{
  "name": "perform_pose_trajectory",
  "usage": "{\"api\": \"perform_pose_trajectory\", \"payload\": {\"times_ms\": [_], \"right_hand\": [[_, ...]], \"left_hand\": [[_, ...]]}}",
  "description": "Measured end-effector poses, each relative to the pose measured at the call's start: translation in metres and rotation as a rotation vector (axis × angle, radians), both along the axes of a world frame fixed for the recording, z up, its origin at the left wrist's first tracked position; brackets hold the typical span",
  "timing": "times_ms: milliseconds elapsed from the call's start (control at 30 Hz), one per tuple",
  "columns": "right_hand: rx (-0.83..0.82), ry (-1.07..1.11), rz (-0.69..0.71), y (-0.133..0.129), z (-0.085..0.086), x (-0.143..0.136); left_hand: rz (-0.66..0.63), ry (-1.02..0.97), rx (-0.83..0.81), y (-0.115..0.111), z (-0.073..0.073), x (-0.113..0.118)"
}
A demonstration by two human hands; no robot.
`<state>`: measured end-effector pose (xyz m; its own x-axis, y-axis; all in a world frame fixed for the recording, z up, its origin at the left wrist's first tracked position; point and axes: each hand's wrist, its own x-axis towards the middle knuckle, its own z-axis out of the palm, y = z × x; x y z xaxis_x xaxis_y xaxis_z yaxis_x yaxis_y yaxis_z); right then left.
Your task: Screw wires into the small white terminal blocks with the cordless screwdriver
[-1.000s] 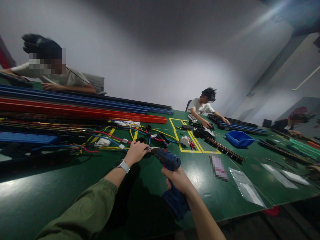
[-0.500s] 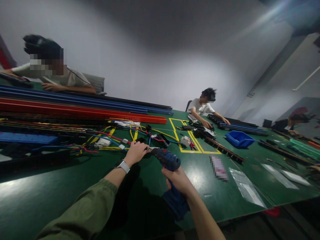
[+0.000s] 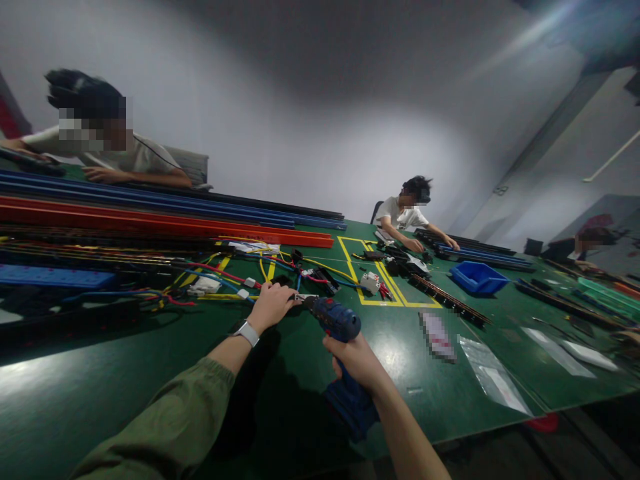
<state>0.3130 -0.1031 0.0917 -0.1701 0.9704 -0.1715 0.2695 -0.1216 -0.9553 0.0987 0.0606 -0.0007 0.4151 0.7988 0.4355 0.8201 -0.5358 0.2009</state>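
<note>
My right hand (image 3: 353, 360) is wrapped round the grip of a blue cordless drill (image 3: 340, 319), whose front end points left. At the drill's tip is my left hand (image 3: 273, 305), its fingers closed on something small that I cannot make out. Red, blue and yellow wires (image 3: 235, 275) with small white connectors (image 3: 243, 293) run along the table just beyond my left hand. A grey-white terminal block (image 3: 371, 283) with red wire ends lies past the drill.
Long orange rails (image 3: 165, 223) and blue rails (image 3: 150, 200) lie at the back left. A blue bin (image 3: 479, 277) and plastic bags (image 3: 493, 377) are on the right. People sit across the green table (image 3: 400, 393), one with hands among black parts.
My hands and the drill hold almost the same place. Across the table, a person's hand has shifted slightly over the black parts.
</note>
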Motion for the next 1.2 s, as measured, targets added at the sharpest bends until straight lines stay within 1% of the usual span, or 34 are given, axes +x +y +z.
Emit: {"api": "perform_pose_trajectory", "payload": {"times_ms": [367, 700, 933, 1200], "right_hand": [[0.007, -0.024, -0.003, 0.0013, -0.004, 0.0016], [0.003, -0.024, 0.008, 0.0004, 0.0, 0.0008], [-0.001, -0.026, -0.01, -0.0004, -0.0015, 0.0005], [0.01, -0.014, -0.006, -0.0002, -0.0012, 0.0]], "left_hand": [[-0.005, 0.006, 0.01, -0.0018, 0.0012, 0.0], [0.007, 0.013, -0.004, -0.0033, 0.0043, 0.0006], [0.007, -0.016, -0.011, -0.0037, 0.0048, 0.0008], [0.003, -0.003, -0.032, -0.0031, 0.0045, 0.0002]]}}
